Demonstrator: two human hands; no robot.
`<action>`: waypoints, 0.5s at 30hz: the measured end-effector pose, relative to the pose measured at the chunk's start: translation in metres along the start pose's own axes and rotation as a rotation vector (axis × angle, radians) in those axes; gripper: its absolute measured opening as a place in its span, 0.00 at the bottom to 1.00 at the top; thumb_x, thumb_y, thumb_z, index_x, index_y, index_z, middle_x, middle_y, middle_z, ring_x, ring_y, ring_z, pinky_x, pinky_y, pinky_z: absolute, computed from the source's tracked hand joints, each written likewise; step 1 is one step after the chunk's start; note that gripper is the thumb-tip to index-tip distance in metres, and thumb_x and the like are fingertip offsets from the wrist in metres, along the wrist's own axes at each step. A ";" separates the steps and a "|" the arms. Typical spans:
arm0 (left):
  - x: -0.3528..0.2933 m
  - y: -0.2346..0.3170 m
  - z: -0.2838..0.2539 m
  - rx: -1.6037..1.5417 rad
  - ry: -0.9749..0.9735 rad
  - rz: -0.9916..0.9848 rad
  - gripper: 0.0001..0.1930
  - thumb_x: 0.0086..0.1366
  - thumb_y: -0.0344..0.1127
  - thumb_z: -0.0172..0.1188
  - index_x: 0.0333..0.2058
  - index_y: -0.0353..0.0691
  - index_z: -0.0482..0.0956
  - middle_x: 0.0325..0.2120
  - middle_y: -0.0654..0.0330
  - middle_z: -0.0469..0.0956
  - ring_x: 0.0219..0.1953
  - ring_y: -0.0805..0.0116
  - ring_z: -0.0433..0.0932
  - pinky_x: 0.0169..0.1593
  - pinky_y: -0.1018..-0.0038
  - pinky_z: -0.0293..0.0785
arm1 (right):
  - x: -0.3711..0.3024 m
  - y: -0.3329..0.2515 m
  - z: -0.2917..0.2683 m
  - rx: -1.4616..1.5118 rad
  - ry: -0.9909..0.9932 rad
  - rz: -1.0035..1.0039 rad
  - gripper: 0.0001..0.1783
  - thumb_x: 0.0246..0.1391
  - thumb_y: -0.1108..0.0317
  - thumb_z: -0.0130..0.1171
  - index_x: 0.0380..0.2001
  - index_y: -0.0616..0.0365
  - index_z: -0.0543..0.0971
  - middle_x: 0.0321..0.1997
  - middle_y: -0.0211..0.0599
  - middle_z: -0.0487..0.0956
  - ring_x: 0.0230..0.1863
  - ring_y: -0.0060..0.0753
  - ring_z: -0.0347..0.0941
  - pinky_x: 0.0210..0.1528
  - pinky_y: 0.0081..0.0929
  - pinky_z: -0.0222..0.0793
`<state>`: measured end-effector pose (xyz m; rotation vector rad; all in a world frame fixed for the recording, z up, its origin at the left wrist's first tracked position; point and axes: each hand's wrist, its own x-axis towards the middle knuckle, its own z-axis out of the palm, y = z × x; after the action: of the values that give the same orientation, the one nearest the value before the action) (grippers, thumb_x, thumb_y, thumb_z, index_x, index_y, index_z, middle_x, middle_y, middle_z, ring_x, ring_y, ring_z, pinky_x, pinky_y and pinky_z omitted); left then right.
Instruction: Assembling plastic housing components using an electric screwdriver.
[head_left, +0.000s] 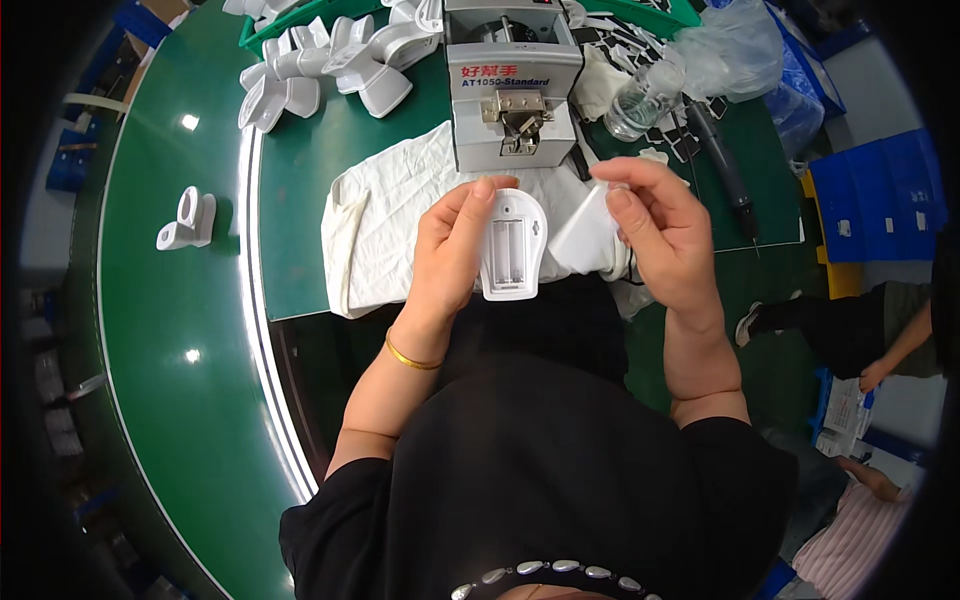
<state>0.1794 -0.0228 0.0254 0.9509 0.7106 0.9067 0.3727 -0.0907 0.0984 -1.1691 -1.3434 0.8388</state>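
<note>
My left hand [449, 245] is closed on the left edge of a white plastic device housing [540, 262], thumb along its side. The housing is rounded at the top, and its open battery compartment faces up with metal contacts at the lower end. To the right, my right hand [668, 232] pinches a thin white cloth-like piece [583, 236] between thumb and fingers. That piece hangs down beside the housing, apart from it or just short of it. Both hands are above a white cloth [385, 200] spread on the green table.
A grey-white machine [515, 130] with a metal clamp stands ahead. White plastic housings [350, 60] are piled at the back left, and one joined pair [188, 220] lies on the left surface. On the right are an electric screwdriver [718, 155], a clear bottle [640, 105] and plastic bags [735, 50]. People are at the far right.
</note>
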 end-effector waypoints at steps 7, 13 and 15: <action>-0.004 -0.002 0.005 0.208 0.134 0.278 0.15 0.69 0.37 0.57 0.48 0.34 0.77 0.48 0.57 0.73 0.48 0.73 0.71 0.52 0.78 0.68 | -0.018 0.015 0.033 -0.307 -0.207 0.123 0.11 0.57 0.74 0.62 0.43 0.65 0.81 0.19 0.22 0.72 0.20 0.09 0.61 0.21 0.14 0.56; 0.000 -0.008 0.006 0.328 0.164 0.516 0.16 0.67 0.32 0.59 0.51 0.33 0.74 0.51 0.56 0.70 0.52 0.70 0.69 0.53 0.77 0.67 | -0.023 0.023 0.044 -0.238 -0.202 0.221 0.16 0.57 0.75 0.60 0.49 0.66 0.78 0.19 0.19 0.69 0.21 0.09 0.61 0.22 0.15 0.56; -0.001 -0.007 0.001 0.259 0.174 0.483 0.16 0.67 0.33 0.58 0.51 0.33 0.74 0.51 0.58 0.70 0.51 0.72 0.70 0.53 0.77 0.67 | -0.024 0.024 0.038 0.000 -0.210 0.281 0.15 0.57 0.75 0.60 0.48 0.66 0.79 0.22 0.20 0.73 0.24 0.09 0.66 0.26 0.13 0.60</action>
<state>0.1825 -0.0258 0.0198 1.3167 0.7728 1.3556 0.3375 -0.1015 0.0636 -1.3176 -1.3637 1.1906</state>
